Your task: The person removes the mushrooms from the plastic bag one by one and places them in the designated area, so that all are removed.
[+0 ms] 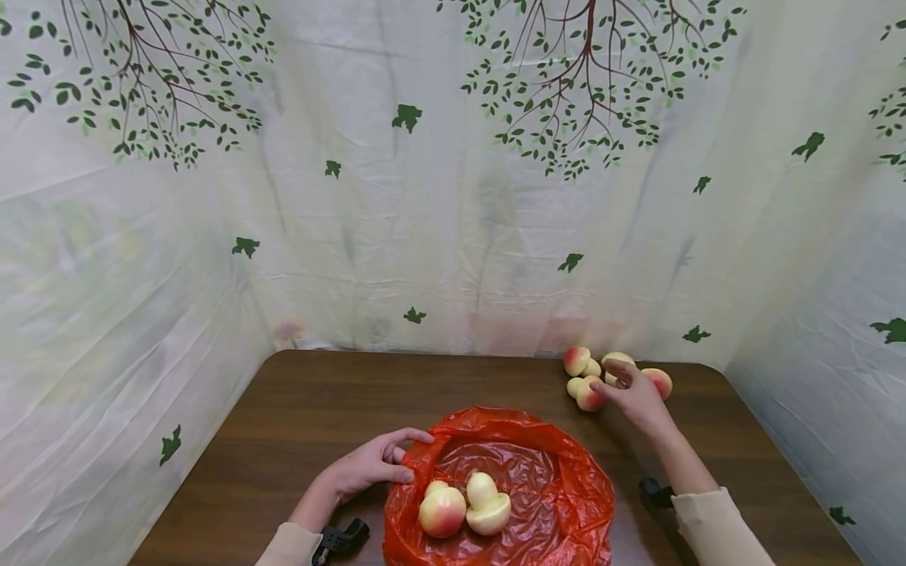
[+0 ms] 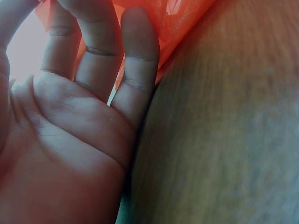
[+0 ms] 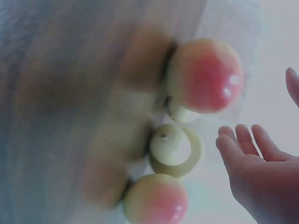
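My left hand (image 1: pixel 371 462) grips the left rim of a red plastic bag (image 1: pixel 587 479), its thumb and index finger at the edge. In the left wrist view the red bag shows behind and between the fingers. Inside the bag lie two toy mushrooms: one with a pink-and-yellow cap (image 1: pixel 443 512), the other showing its pale stem (image 1: pixel 482 489). At the back right my right hand (image 1: pixel 640 398) reaches over several more toy mushrooms (image 1: pixel 590 395), thumb and fingers spread and holding nothing. The right wrist view shows a red-capped mushroom (image 3: pixel 205 77) and a stem-up one (image 3: pixel 170 144) beyond the fingertips.
A brown wooden table (image 1: pixel 368 385) carries everything. A white curtain with leaf prints (image 1: pixel 425 236) stands behind it and along both sides. The grouped mushrooms lie close to the table's far edge. Black wrist cameras (image 1: pixel 343 538) sit by both sleeves.
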`<action>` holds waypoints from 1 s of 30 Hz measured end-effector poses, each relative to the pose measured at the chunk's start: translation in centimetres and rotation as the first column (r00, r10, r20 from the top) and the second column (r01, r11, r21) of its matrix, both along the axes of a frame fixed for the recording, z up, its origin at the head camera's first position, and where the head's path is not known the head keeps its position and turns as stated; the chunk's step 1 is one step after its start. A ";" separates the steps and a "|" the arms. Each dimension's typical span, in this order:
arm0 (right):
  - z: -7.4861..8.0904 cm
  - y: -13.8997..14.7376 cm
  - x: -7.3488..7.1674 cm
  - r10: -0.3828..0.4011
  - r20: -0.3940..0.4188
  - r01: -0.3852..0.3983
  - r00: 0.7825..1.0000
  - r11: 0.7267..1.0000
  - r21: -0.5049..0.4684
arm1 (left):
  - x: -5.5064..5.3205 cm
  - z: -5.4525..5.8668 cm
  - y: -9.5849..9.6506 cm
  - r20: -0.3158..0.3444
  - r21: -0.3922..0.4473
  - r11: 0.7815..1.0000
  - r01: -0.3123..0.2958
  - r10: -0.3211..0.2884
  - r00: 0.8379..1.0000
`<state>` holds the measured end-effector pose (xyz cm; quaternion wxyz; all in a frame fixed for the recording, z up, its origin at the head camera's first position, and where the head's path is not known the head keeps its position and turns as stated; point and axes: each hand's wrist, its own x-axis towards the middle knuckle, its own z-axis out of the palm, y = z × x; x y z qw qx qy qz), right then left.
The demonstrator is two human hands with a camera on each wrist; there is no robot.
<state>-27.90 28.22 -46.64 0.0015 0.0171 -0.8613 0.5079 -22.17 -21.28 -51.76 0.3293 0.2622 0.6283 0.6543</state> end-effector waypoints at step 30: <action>4.4 -5.3 7.4 0.376 -0.200 -0.393 0.905 0.918 -0.053 | -0.1 -0.1 0.0 0.016 -0.009 1.000 -0.003 0.003 1.000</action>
